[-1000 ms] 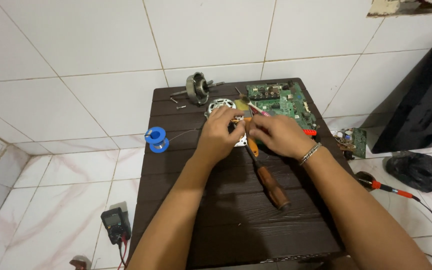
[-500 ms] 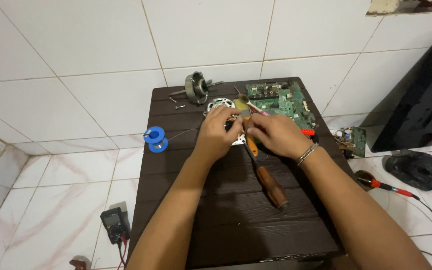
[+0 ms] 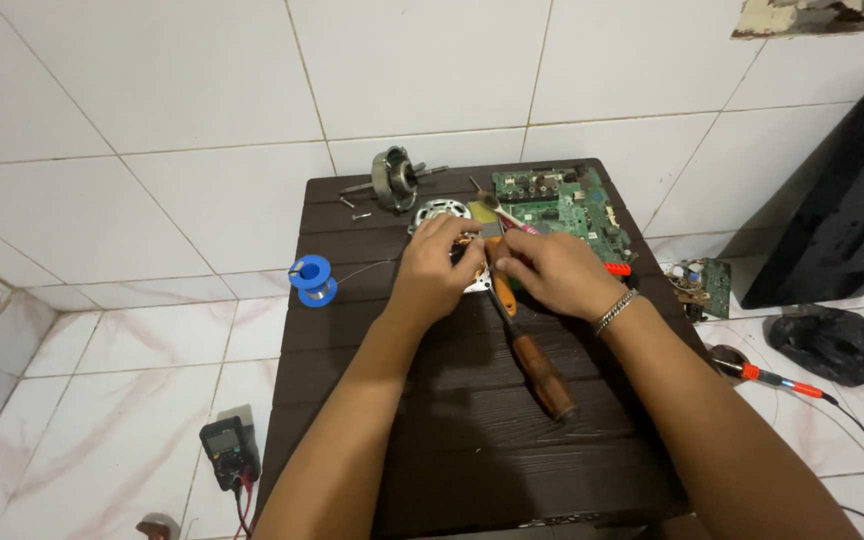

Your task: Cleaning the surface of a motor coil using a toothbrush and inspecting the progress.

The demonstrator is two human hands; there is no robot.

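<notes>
Head view, centre of the frame: both hands meet over a small metal part [image 3: 474, 262] on the dark tabletop [image 3: 452, 420]. The left hand [image 3: 434, 268] is curled shut on the part; the right hand [image 3: 550, 270] is closed too, fingers pinched at the same spot, on what I cannot tell. Since a second ago the hands have barely shifted, so the fine work looks ongoing. A wooden-handled tool [image 3: 537, 360] lies below them, a green circuit board [image 3: 564, 208] above right, and a blue solder spool [image 3: 311, 277] at the left edge.
</notes>
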